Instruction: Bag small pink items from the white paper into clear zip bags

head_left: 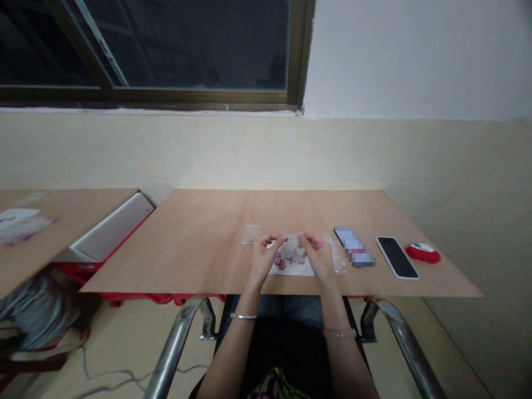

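My left hand (265,256) and my right hand (318,256) are raised just over the table, thumbs and fingertips pinched. Stretched between them is a small clear plastic bag (292,245), gripped by its upper corners. Beneath it lies a white sheet of paper (293,270) bearing a cluster of small pink-purple beads (280,262), close to my left fingers. A few more pink pieces show through or below the bag; I cannot tell which. Beside my right hand are other clear plastic bags (339,256). Another small clear bag (251,234) rests beyond my left hand.
To the right lie a phone with a lit screen (354,246), a white-edged phone (398,257) and a red item with a white-blue top (423,252). Metal armrests (178,343) flank me. A neighbouring table (83,208) and a seated person's clothed leg (39,310) are at left.
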A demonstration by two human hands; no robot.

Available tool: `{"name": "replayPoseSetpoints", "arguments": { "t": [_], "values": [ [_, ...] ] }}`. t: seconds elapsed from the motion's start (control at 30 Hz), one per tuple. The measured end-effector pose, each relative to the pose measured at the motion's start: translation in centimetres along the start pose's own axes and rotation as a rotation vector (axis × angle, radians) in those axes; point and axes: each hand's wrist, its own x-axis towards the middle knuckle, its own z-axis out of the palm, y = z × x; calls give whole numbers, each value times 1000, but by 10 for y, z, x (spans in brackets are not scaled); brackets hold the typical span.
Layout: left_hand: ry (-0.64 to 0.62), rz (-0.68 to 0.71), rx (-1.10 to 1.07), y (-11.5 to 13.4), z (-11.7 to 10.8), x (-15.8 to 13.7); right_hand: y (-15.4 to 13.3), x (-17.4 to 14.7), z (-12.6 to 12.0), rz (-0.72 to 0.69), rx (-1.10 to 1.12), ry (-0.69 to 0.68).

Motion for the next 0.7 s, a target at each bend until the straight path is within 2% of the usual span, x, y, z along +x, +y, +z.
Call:
{"name": "replayPoseSetpoints", "arguments": {
  "t": [0.17,0.3,0.43,0.57,0.7],
  "values": [
    [-22,20,-23,0,3,-1,-6,-4,6,10,45,-106],
    [-76,45,-39,0,6,-3,-5,-8,13,32,62,-52],
    [-81,74,5,-1,7,-4,0,-8,16,40,79,-28],
    [-88,67,-31,-3,7,-3,6,-6,16,-3,117,-7],
    [-80,54,-57,-2,8,-3,8,-5,17,16,78,-3]
  ]
}}
